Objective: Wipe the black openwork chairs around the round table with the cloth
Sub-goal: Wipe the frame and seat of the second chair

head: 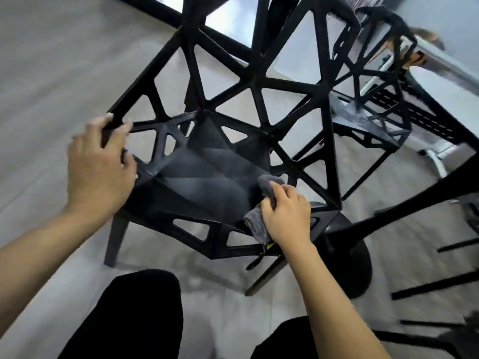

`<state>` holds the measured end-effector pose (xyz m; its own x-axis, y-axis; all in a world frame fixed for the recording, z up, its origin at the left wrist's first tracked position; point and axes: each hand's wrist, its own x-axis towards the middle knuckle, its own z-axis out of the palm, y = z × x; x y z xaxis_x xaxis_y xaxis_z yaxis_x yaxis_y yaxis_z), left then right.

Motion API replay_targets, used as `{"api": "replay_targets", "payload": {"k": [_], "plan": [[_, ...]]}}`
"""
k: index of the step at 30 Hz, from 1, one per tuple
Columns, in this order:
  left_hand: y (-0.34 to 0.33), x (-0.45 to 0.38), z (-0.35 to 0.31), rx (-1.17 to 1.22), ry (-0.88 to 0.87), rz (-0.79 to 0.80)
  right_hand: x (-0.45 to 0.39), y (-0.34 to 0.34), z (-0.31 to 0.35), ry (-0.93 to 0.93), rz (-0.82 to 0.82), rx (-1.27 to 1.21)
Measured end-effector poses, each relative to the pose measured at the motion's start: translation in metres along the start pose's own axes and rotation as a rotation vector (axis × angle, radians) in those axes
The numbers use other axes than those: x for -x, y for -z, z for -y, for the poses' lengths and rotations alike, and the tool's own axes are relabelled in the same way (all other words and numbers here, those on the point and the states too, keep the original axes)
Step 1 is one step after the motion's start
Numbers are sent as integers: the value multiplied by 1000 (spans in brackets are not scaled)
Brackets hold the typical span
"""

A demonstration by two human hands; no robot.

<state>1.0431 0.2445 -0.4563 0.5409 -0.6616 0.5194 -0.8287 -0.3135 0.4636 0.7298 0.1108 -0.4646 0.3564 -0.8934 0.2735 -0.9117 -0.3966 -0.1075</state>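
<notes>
A: Nearest black openwork plastic chair (207, 161), solid faceted seat pan, triangular cut-outs in back and sides. It fills the centre of the head view.

B: Hands?

A: Left hand (99, 164) at nine o'clock of the seat, fingers curled over the side rail, steadying the frame. Right hand (285, 216) at four o'clock, fingers clamped on a bunched grey microfibre cloth (261, 203), which is pressed against the seat pan near its front right edge.

B: Progress?

A: Seat pan shows a dull grey sheen with faint streaks toward the middle. It could be dust or drying wipe marks; I cannot tell which. My judgement: the seat of this chair is being worked now, while the back lattice and legs look not yet reached.

B: Other chairs?

A: A second black openwork chair (370, 104) stands at two o'clock, just beyond the first, with a pale smear on its seat. Further black legs show at four o'clock, so probably a third. The table's black round base (347, 257) sits at four o'clock, its top mostly out of frame.

B: So, early?

A: Likely early to midway; at least one chair is left.
</notes>
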Motion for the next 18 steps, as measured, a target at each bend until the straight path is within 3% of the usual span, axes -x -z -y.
{"api": "replay_targets", "payload": {"k": [4, 9, 11, 15, 18], "plan": [[-42, 10, -40, 30, -240, 322, 17, -10, 37, 53, -23, -270], [-75, 3, -72, 54, -192, 576, 30, -17, 91, 371, 17, -323], [-80, 7, -72, -1, -216, 574, 25, -14, 58, 395, 19, -311], [-82, 11, -71, -98, -242, 593, 17, 2, -54, 203, -54, -157], [-85, 11, -75, -97, -230, 562, 25, 4, -64, 92, -98, -73]]}}
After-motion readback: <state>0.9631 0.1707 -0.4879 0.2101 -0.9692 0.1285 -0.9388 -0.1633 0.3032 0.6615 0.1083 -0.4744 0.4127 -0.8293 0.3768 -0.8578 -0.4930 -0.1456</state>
